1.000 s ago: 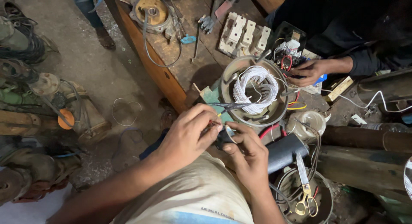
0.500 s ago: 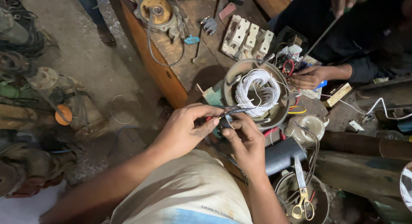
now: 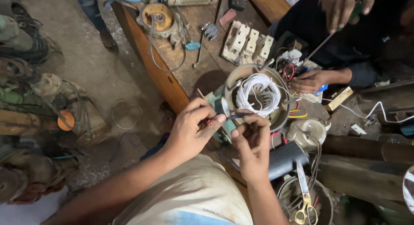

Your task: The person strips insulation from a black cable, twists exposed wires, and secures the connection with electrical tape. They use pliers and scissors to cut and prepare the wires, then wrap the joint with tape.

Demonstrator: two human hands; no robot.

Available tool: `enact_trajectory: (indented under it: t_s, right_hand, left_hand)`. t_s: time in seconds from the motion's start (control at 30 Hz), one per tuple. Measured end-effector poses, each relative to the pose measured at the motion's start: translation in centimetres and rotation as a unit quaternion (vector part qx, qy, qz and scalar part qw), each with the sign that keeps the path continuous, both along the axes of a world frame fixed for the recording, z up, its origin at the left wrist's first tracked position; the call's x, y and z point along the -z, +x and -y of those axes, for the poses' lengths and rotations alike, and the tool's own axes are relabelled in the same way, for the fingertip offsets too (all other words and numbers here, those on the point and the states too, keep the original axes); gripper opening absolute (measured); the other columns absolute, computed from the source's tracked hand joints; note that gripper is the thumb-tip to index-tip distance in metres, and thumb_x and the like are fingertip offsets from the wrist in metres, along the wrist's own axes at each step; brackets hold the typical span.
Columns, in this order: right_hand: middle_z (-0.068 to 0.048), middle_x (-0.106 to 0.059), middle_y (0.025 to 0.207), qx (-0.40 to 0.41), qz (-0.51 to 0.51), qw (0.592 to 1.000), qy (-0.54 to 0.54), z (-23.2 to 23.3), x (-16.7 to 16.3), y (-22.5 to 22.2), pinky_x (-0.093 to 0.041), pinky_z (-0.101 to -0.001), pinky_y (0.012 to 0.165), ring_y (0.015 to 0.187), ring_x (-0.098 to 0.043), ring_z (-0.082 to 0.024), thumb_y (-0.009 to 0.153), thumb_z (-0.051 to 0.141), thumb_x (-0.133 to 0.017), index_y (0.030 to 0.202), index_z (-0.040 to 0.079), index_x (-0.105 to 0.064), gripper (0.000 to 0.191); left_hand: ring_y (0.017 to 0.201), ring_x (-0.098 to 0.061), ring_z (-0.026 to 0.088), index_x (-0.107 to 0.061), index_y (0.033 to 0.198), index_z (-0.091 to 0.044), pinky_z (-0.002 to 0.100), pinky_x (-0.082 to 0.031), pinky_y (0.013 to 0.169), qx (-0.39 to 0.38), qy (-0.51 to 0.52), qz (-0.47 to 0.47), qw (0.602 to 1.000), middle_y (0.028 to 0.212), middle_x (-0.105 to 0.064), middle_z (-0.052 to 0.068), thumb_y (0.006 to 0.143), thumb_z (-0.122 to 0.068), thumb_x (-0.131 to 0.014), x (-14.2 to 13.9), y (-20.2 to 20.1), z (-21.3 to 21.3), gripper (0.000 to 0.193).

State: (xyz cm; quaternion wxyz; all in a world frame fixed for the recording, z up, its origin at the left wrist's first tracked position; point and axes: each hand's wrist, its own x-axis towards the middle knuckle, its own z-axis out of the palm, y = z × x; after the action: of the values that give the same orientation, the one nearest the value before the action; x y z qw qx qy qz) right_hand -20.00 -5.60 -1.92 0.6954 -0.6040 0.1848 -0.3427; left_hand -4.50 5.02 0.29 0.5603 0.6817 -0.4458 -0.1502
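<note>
Left hand (image 3: 189, 130) pinched a small roll of grey tape (image 3: 221, 107) between thumb and fingertips, grip pressed together on it. Right hand (image 3: 252, 139) sat just at its 3 o'clock, fingers curled, pinching a thin dark wire (image 3: 241, 115) that ran up toward the tape. Both hovered over the bench (image 3: 172, 85) edge. At 1 o'clock: round motor housing (image 3: 276, 117) with white winding (image 3: 258, 93). A co-worker's hand (image 3: 310, 82) rested at the housing's 3 o'clock. Scissors (image 3: 305, 199) lay at 5 o'clock.
</note>
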Motion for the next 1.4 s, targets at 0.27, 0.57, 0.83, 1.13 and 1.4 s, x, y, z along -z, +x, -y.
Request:
enact_trajectory:
  t_s: [0.27, 0.57, 0.83, 1.13, 1.4]
  right_hand:
    - [-0.013, -0.068, 0.101, 0.078, -0.246, 0.901, -0.35, -1.0, -0.8, -1.1, -0.054, -0.0277, 0.071, 0.081, -0.066, -0.015, 0.099, 0.002, -0.065, 0.129, 0.006, -0.039, 0.041]
    - [-0.016, -0.061, 0.134, -0.001, -0.058, 0.998, -0.031, -0.1, -3.1, -1.8, -0.047, -0.0213, 0.06, 0.074, -0.055, -0.01, 0.101, -0.003, -0.055, 0.133, 0.007, -0.037, 0.038]
    - [-0.006, -0.05, 0.111, 0.047, -0.099, 0.99, -0.092, -0.2, 3.5, -1.7, -0.042, -0.0259, 0.077, 0.09, -0.047, -0.011, 0.101, -0.005, -0.067, 0.111, 0.005, -0.049, 0.022]
    - [-0.006, -0.059, 0.104, 0.041, -0.077, 0.996, -0.026, -0.7, -2.8, -2.8, -0.046, -0.0285, 0.078, 0.089, -0.054, -0.015, 0.105, -0.004, -0.06, 0.111, 0.006, -0.044, 0.02]
    - [-0.012, -0.06, 0.12, 0.065, -0.089, 0.989, -0.1, -0.1, -1.1, -1.7, -0.045, -0.0289, 0.087, 0.097, -0.057, -0.02, 0.099, 0.001, -0.059, 0.112, 0.006, -0.048, 0.018]
  left_hand:
    - [0.099, -0.062, 0.037, -0.054, 0.108, 0.0, 0.043, -0.052, 0.086, 0.076, -0.024, 0.075, 0.994, 0.11, -0.055, 0.016, 0.102, -0.006, -0.061, 0.9, -0.2, -0.9, 0.011]
    - [0.078, -0.068, 0.027, -0.07, 0.086, 0.0, 0.037, -0.053, 0.069, 0.047, -0.037, -0.002, 0.998, 0.088, -0.067, 0.01, 0.083, -0.02, -0.082, -0.8, 0.0, 0.4, 0.024]
    - [0.078, -0.061, 0.034, -0.06, 0.085, -0.002, 0.045, -0.043, 0.07, 0.016, 0.07, 0.047, 0.996, 0.083, -0.06, 0.012, 0.102, -0.024, -0.067, 1.3, -0.5, 1.3, 0.028]
    - [0.08, -0.07, 0.026, -0.067, 0.1, -0.006, 0.041, -0.051, 0.071, 0.08, 0.049, -0.012, 0.995, 0.09, -0.068, 0.007, 0.087, -0.02, -0.071, 0.1, 0.4, 0.3, 0.019]
    - [0.077, -0.066, 0.03, -0.068, 0.078, -0.001, 0.041, -0.051, 0.068, 0.011, -0.024, 0.021, 0.999, 0.083, -0.066, 0.012, 0.088, -0.027, -0.079, 0.7, 0.8, 2.3, 0.03]
